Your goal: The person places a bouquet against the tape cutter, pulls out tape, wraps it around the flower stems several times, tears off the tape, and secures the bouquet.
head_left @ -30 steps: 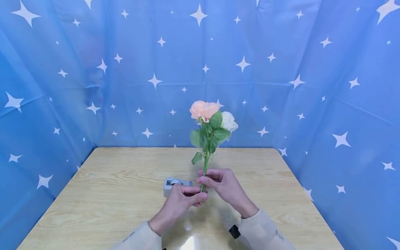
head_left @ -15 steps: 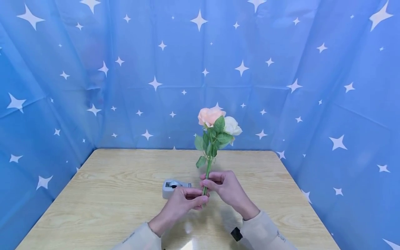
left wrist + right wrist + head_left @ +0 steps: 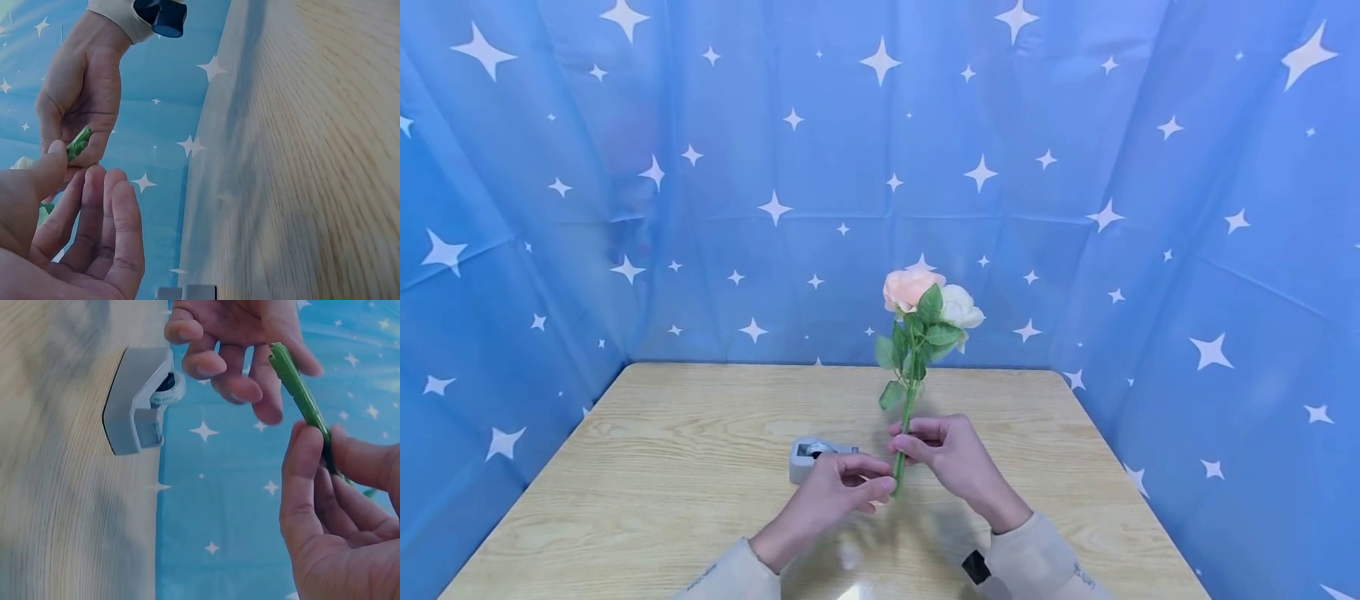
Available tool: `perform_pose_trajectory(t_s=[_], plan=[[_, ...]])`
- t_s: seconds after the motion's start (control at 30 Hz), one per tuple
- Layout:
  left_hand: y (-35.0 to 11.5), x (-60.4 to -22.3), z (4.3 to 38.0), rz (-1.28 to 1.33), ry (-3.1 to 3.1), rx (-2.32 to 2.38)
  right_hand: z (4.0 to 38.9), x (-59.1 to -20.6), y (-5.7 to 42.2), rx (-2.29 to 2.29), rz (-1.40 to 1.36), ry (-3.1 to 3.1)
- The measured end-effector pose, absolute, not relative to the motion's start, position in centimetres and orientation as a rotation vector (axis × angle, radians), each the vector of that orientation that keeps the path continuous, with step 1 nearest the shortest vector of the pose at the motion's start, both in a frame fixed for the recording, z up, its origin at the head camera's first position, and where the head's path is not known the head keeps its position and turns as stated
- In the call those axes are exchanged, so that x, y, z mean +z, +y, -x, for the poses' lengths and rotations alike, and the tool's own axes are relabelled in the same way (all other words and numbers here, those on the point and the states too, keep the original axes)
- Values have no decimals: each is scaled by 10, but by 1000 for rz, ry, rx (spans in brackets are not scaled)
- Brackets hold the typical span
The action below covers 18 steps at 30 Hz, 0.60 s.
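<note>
A bunch of artificial roses (image 3: 912, 400) stands upright over the table, with pink blooms (image 3: 910, 289), a white bloom (image 3: 961, 307) and green leaves. My right hand (image 3: 951, 454) pinches the green stems between thumb and fingers, low on the bunch. Just left of the stem ends is my left hand (image 3: 838, 492). Seen from the right wrist, the fingers of the left hand (image 3: 244, 350) are spread and loosely bent, with the bare stem ends (image 3: 297, 387) passing near its thumb. Whether that thumb still touches them I cannot tell.
A grey tape dispenser (image 3: 801, 468) with a roll in it stands on the wooden table (image 3: 700, 417), behind the left hand and partly covered by it. A blue curtain (image 3: 820, 183) with white stars hangs round the table's back and sides.
The left hand has loosened its pinch on the stem ends and drawn slightly left of them. The right hand keeps its hold, and the roses have shifted a little right and down in view.
</note>
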<state>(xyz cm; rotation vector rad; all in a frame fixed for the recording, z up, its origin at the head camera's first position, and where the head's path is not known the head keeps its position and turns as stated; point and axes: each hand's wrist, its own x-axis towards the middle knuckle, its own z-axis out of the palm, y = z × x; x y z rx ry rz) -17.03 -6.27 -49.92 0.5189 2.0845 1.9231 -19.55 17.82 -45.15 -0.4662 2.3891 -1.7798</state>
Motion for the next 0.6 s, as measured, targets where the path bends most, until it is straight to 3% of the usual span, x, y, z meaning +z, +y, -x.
perform_pose_trajectory(t_s=[0.6], plan=[[-84,-496,177,-531,2304,1874,195,-454,202,-1657,357,2525]])
